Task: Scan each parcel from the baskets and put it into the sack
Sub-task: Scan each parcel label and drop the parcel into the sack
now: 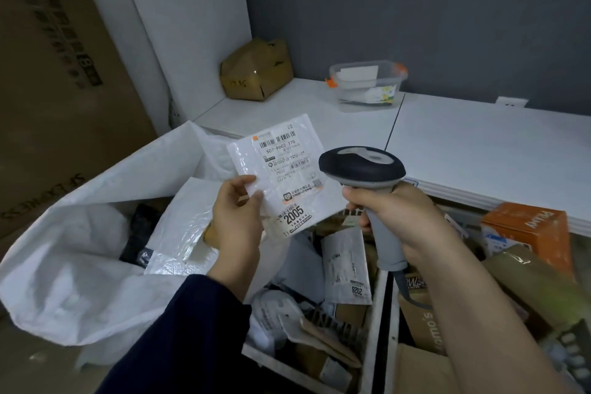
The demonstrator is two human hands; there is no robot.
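My left hand (238, 216) pinches a flat white parcel (281, 169) by its lower left edge, holding it up with the shipping label and barcodes facing me. My right hand (395, 216) grips the grey handle of a barcode scanner (363, 168), whose dark head sits just right of the parcel, pointed at the label. Below and left lies the open white woven sack (73, 265), with a white bubble mailer and a dark parcel inside. Under my hands stand two white baskets (377, 313) filled with several parcels, envelopes and boxes.
A white table (479, 150) runs behind the baskets, bearing a crumpled brown cardboard box (256, 70) and a clear plastic container with orange clips (367, 83). A large cardboard carton (54, 73) stands at the left. An orange box (531, 233) lies in the right basket.
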